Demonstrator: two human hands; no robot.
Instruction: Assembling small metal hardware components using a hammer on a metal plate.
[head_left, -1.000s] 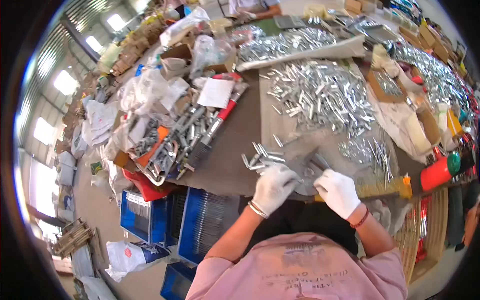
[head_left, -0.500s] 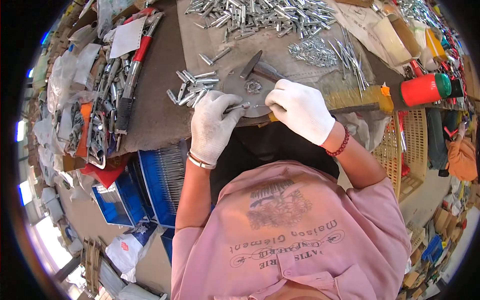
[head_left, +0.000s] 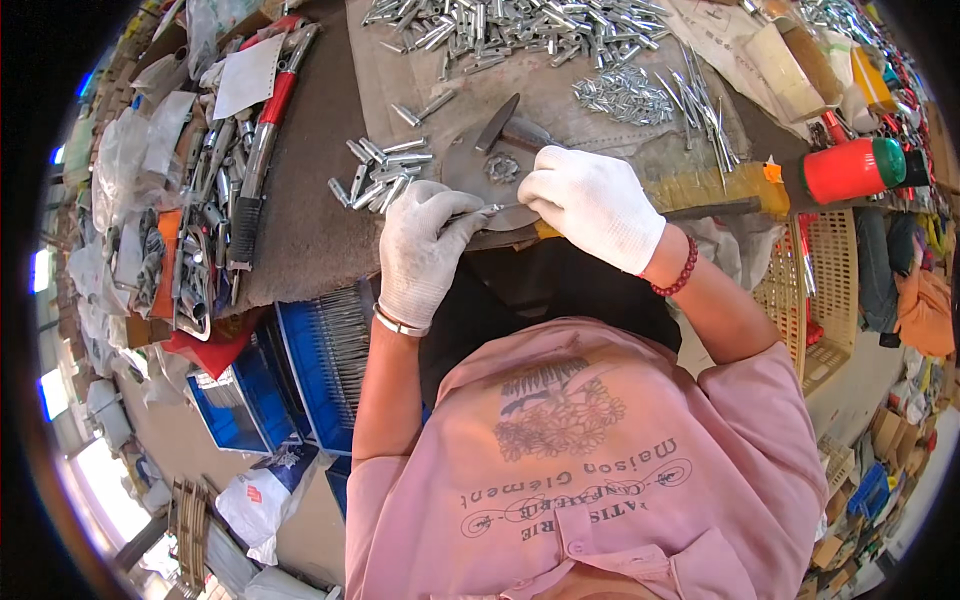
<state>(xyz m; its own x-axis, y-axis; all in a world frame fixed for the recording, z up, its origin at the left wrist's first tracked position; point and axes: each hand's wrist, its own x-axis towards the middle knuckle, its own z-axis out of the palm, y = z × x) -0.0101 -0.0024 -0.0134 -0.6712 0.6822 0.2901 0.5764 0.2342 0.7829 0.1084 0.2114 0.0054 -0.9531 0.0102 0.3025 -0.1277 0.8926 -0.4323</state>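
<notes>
My left hand, in a white knit glove, pinches a short silver metal tube near the table's front edge. Close to the tube's end, my gloved right hand has its thumb and fingers pressed together; whatever is between them is too small to make out. Under and behind both hands lies a round grey metal plate with a rough raised spot at its middle. A hammer rests on it, its handle partly behind my right hand. Several similar tubes lie beside my left hand.
A large heap of tubes covers the far table, with a pile of small metal pieces and long thin rods to its right. Tools and wrenches crowd the left. A red jar stands right; blue crates sit below.
My right hand has moved a little left and up, closer to the tube's end. My left hand keeps its pinch on the tube.
</notes>
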